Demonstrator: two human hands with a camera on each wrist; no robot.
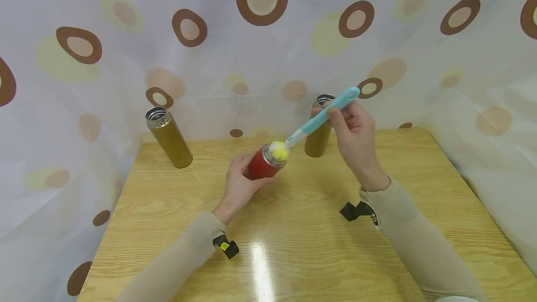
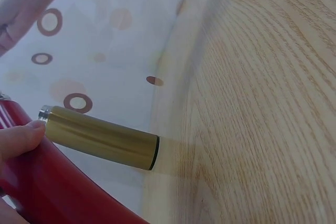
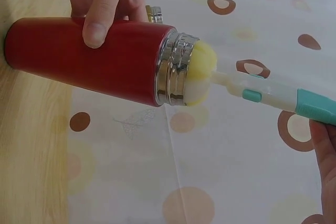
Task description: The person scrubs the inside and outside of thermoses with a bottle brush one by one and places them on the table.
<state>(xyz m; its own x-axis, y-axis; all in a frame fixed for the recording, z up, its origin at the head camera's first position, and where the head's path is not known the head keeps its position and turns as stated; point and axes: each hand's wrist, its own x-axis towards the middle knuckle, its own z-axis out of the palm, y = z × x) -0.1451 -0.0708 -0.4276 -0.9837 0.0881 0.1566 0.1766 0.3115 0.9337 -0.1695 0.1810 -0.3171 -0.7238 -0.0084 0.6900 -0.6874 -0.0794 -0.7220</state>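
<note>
My left hand (image 1: pixel 243 178) grips a red thermos bottle (image 3: pixel 100 59) around its body, thumb along the near side. The bottle has a bare silver threaded neck and its base is at the wooden tabletop in the right wrist view. Between thumb and fingers, my right hand (image 1: pixel 356 139) pinches the turquoise handle of a bottle brush (image 1: pixel 323 118). The brush's yellow and white sponge head (image 3: pixel 202 72) sits in the bottle's mouth, with its upper part bulging out above the rim. In the left wrist view the red bottle fills the lower left corner.
One gold thermos bottle (image 1: pixel 169 139) stands lidless at the back left of the wooden table (image 1: pixel 189 209). Another gold bottle (image 1: pixel 317 141) stands behind my right hand, partly covered by it. A patterned curtain (image 1: pixel 260 59) hangs along the table's back and sides.
</note>
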